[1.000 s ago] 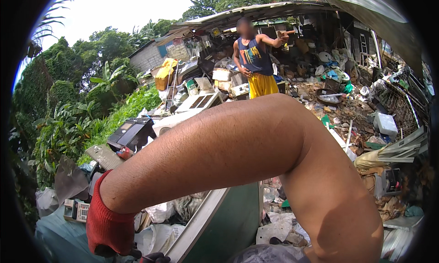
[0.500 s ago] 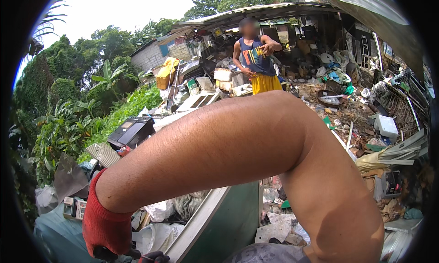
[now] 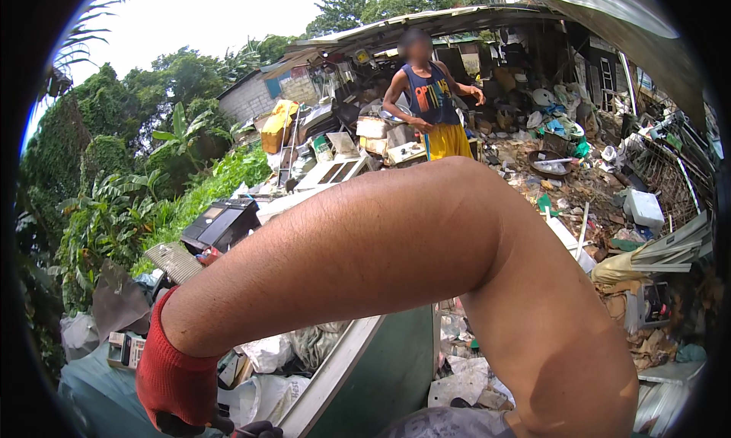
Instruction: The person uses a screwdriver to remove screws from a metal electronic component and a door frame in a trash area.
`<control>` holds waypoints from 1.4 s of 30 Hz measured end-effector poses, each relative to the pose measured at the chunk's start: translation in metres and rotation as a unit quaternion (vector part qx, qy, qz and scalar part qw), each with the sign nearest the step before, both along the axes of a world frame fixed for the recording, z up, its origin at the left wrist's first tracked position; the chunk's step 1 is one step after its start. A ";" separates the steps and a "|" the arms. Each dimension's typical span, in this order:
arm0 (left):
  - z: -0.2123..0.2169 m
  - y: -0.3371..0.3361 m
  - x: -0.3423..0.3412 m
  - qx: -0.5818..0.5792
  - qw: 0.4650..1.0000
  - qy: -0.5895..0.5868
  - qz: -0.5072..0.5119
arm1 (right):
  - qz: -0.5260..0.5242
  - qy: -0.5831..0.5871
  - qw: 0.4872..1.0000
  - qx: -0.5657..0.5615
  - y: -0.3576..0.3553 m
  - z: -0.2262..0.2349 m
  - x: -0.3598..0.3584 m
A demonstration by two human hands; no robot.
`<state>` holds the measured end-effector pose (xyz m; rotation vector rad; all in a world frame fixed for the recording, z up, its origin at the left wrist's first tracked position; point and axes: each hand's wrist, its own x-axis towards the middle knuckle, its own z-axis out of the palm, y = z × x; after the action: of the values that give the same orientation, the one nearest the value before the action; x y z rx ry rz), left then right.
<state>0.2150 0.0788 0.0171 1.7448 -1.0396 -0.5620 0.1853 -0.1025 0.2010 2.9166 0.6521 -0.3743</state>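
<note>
Our right arm (image 3: 396,248) fills most of the view. It is bent at the elbow and goes across to the lower left, over the green bin (image 3: 384,373).

The green bin is under the arm, w/ a pale rim running up to the right. White bags (image 3: 263,377) lie just left of the bin.

The junk pile (image 3: 579,172) is far behind the bin & to its right, under a tin roof. Green plants (image 3: 114,210) grow well left of the bin.

Another person (image 3: 430,103) in a blue top & yellow shorts stands far behind the bin, in the junk. Their hands are by their own stuff, well apart from ours.

A black box (image 3: 221,223) sits up & left of the bin, just above our arm.

Our right hand (image 3: 179,381) wears a red glove. It is left of the bin, at the bottom edge. It is closed around a dark handle (image 3: 255,429) that pokes out below the glove. We can't tell what the handle belongs to; it is cut off.

We can't see our left hand.
</note>
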 end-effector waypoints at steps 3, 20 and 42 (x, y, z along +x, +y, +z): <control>-0.006 0.003 0.004 -0.027 0.999 0.010 -0.019 | -0.019 -0.036 0.999 -0.014 0.005 -0.010 0.006; -0.024 0.006 0.023 0.013 0.996 -0.073 0.044 | 0.068 0.021 0.996 0.054 0.008 -0.013 0.005; 0.003 -0.022 0.014 -0.074 0.924 -0.346 -0.143 | -0.050 -0.630 0.665 0.397 -0.033 -0.244 -0.213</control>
<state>0.2293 0.0571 0.0205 1.6943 -1.7996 -0.0096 -0.0281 -0.1357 -0.0427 2.7629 0.3805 2.2222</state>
